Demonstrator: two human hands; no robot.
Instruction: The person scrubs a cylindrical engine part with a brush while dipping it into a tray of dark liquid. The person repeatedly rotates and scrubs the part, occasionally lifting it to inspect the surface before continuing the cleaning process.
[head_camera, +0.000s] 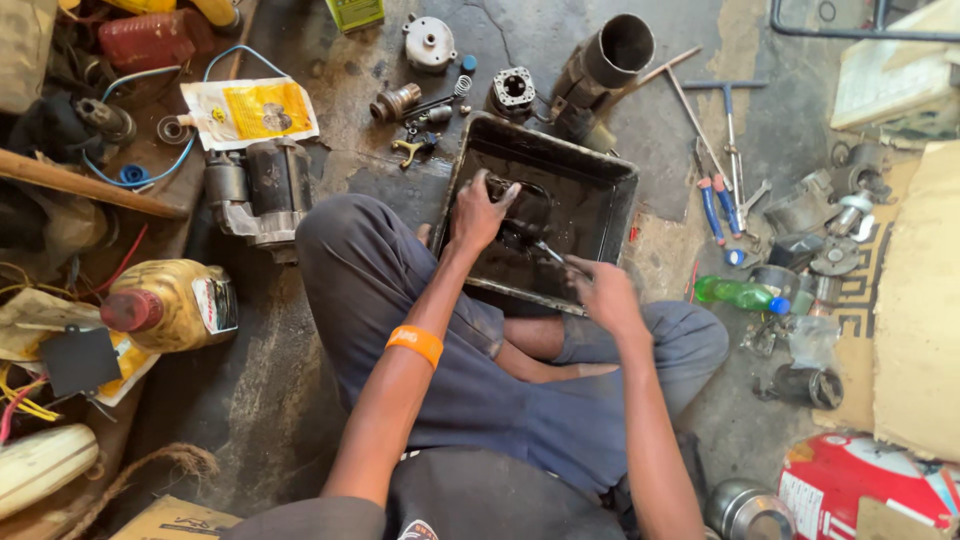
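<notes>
I sit cross-legged on the floor over a black, greasy rectangular metal tray (600, 175). My left hand (478, 212) grips a dark, oily engine part (527, 205) that rests inside the tray. My right hand (603, 292) holds a thin metal tool (549, 252) whose tip points at that part. An orange band sits on my left wrist.
A starter motor (258, 185) lies left of my knee, with a yellow oil jug (172, 305) nearer left. Small metal parts (420, 105) and a metal pipe (605, 60) lie beyond the tray. Pliers, a T-wrench (728, 110), a green bottle (738, 293) and housings lie to the right.
</notes>
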